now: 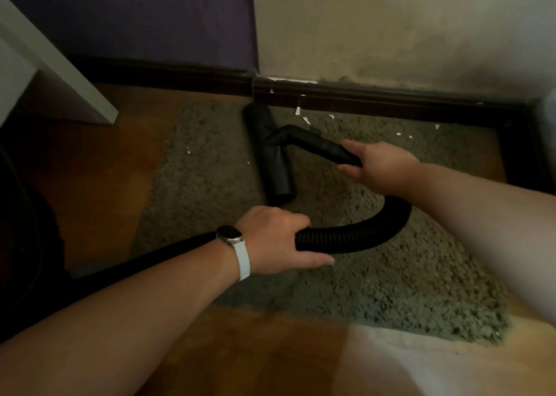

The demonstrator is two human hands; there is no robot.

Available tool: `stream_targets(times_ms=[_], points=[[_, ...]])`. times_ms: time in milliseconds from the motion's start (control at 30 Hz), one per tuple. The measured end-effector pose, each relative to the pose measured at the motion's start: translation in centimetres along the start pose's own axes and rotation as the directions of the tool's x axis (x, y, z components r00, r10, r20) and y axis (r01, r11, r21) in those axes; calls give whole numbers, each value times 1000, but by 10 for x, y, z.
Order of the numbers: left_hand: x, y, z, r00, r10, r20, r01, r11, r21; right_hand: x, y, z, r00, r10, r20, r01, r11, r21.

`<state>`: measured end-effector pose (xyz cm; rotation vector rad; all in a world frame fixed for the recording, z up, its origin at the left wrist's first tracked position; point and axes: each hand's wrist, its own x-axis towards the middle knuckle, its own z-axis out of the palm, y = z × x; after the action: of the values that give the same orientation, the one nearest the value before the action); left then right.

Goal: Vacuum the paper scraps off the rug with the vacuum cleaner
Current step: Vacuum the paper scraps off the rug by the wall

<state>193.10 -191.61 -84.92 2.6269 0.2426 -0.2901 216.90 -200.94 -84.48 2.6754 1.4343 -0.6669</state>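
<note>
On the rug (376,275), a shaggy grey-green rectangle with a nubbly pile, we have the vacuum cleaner's floor head (272,161) lying flat by the far edge. It is a long matt black bar with rounded ends, running from that edge toward the middle of the rug. From its centre a smooth rigid tube (313,141) rises, bends at an elbow and slants toward the rug's right edge.

Our right hand (380,167) wraps round the near end of that tube, fingers curled over it and thumb beneath. Past this hand the tube gives way to a ribbed, glossy black hose (370,230) that sweeps in a U across the middle of the rug. Our left hand (276,240) grips the hose after the bend, fingers curled over the ridges and thumb along the near side. A watch (230,234) on a white strap sits on that wrist. The head's near end lies just beyond the left knuckles, and the right hand is off to the head's right.

The paper scraps (306,120) are small torn white bits. Several lie along the far edge just right of the head, a few nearer the far right corner, and two close to the left edge. Polished wooden floor (96,170) surrounds the rug, and a dark skirting board (376,100) runs just behind its far edge.
</note>
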Motion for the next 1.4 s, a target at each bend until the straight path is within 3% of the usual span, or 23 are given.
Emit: stream_targets(times_ms=[433, 633, 800, 933, 1033, 1200, 1400], points=[[14, 31, 17, 977, 142, 156, -159, 982, 102, -86, 52, 37, 958, 288, -11, -279, 937, 208], [-14, 8, 10, 978, 132, 164, -157, 976, 153, -100, 16, 56, 926, 377, -32, -315, 815, 485], [-43, -27, -9, 993, 82, 86, -97, 976, 195, -96, -26, 67, 877, 479, 42, -372, 621, 690], [-63, -54, -27, 996, 55, -64, -40, 977, 208, -91, -59, 69, 861, 493, 122, -381, 468, 798], [-82, -68, -27, 963, 131, -236, -72, 968, 242, -84, -81, 69, 856, 490, 165, -381, 382, 842], [-108, -71, -3, 948, 198, -251, -119, 947, 298, -70, -106, 76, 844, 509, 171, -395, 373, 839], [-130, -79, -4, 994, -63, -92, 84, 964, 251, -48, -120, 74, 863, 442, 247, -463, 492, 737]])
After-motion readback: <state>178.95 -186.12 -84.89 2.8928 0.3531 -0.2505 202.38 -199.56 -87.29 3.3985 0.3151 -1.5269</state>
